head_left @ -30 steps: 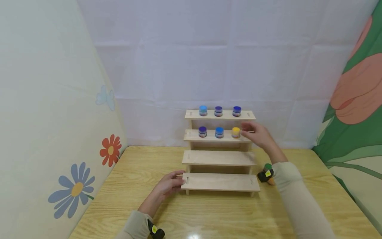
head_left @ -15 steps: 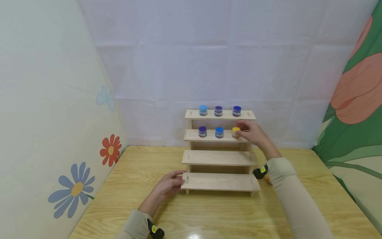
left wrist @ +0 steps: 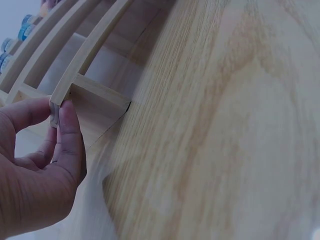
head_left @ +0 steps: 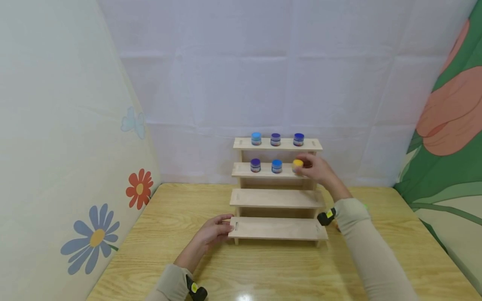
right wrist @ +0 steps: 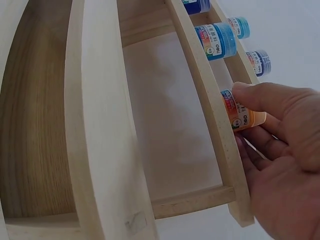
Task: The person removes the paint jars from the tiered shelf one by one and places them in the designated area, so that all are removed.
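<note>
A wooden step rack (head_left: 278, 228) with stacked tiers stands on the table. My left hand (head_left: 211, 232) pinches the left end of its lowest board between thumb and fingers, as the left wrist view shows. On the second tier from the top, at the right, sits a yellow-lidded paint jar (right wrist: 239, 112). My right hand (head_left: 320, 170) holds this jar by its sides, thumb on the near side and fingers beyond. Left of it on that tier are a blue-lidded paint jar (head_left: 276, 166) and a purple-lidded one (head_left: 255, 165).
The top tier carries a light blue jar (head_left: 256, 139), a purple jar (head_left: 275, 139) and a dark blue jar (head_left: 298, 139). An orange item (head_left: 337, 226) on the table is mostly hidden by the right sleeve (head_left: 370, 246). A white cloth (head_left: 226, 83) hangs behind.
My right hand has moved slightly left, from beside the yellow-lidded paint jar to a hold on it. The left hand stays on the rack's lowest board.
</note>
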A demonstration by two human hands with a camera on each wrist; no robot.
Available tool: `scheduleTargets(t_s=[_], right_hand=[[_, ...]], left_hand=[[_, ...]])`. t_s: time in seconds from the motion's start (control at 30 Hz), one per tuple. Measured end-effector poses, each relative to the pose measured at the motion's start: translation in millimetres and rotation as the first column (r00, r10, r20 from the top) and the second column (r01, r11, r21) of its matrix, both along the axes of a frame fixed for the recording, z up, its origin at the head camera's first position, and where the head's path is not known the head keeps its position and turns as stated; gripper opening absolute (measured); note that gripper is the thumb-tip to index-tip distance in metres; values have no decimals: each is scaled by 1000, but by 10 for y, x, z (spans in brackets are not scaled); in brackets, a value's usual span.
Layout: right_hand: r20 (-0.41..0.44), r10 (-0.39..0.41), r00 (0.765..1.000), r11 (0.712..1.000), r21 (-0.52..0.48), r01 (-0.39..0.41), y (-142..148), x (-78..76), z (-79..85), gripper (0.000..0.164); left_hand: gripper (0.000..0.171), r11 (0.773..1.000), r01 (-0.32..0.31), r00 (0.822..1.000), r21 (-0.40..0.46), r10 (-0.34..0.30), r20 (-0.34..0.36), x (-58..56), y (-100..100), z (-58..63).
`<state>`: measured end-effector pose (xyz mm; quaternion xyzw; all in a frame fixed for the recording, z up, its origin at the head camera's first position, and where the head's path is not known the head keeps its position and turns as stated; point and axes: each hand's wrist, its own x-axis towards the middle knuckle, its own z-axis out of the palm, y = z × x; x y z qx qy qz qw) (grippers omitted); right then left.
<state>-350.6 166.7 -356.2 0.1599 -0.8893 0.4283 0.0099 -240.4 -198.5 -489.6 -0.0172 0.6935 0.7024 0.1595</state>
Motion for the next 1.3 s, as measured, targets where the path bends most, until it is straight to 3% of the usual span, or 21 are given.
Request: scheduleTargets(t_s=[0.33,0.63,1.07,1.3], right_hand=[[3,-67,998,997,-31,67,78,57,-20,56],[-16,-60,998,995,-75,59,324,215,-53,57],[-62,-76,995,997,11,76,675,486,-95,60],[-80,-67,995,996,48,71,946,662,-216,60]], left_hand=[[60,1000,2,1000,4,-3,1,-5,0,-13],[60,1000,-3,1000,7,3,-9,-24,0,-30],[60,1000,-4,1000,10,5,-10,-14,-5,-36],[60,1000,1,1000,4,-1,-5,-11,-6,-25]])
